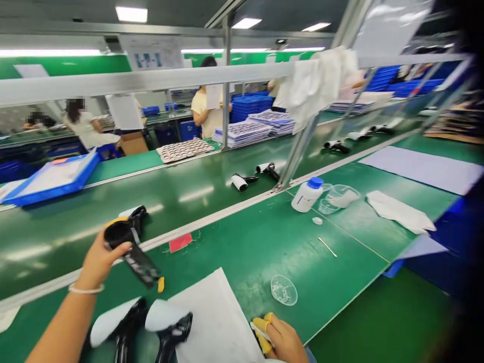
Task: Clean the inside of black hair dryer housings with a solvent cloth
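My left hand (100, 259) is shut on a black hair dryer (132, 247), which has a yellow rim at its nozzle end. Another dryer, white and black (134, 214), lies on the belt just beyond it. My right hand (283, 340), with yellow finger cots, pinches a small white stick (260, 331) at the bottom edge of the view. Two more white-and-black dryers (117, 320) (168, 320) lie low in the view, next to a white sheet (215, 317). A clear round dish (283, 290) sits just above my right hand.
A white bottle with a blue cap (307, 194), clear plastic cups (340, 196) and a folded white cloth (399, 212) lie on the green bench (242, 257). More dryers lie on the belt beyond a metal post. Co-workers stand further back among stacked trays and blue crates.
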The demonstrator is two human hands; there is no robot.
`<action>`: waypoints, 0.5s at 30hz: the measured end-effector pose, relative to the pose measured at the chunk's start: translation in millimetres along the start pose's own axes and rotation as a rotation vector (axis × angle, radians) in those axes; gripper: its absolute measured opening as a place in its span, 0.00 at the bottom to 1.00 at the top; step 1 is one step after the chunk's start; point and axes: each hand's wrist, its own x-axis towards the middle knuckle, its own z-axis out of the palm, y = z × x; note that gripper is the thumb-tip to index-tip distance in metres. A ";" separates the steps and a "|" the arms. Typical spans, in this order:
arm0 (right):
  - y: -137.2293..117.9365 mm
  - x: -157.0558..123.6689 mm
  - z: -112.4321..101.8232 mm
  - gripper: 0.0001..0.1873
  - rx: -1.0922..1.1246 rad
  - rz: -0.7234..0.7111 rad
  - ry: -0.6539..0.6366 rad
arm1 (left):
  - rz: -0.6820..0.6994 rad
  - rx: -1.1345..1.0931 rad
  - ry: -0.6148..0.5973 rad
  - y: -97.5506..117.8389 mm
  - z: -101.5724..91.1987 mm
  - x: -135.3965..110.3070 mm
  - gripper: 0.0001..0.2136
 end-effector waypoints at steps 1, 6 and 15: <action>-0.8 1.6 -3.7 0.07 -0.030 -0.057 0.004 | -0.020 -0.096 -0.018 8.8 7.9 -14.3 0.33; -11.8 13.0 -18.5 0.11 0.035 0.014 0.000 | 0.150 -0.289 -0.112 74.6 70.5 -74.6 0.35; -3.7 29.8 -62.4 0.08 0.762 0.535 0.006 | -0.040 -0.578 -0.360 69.9 167.1 -187.8 0.33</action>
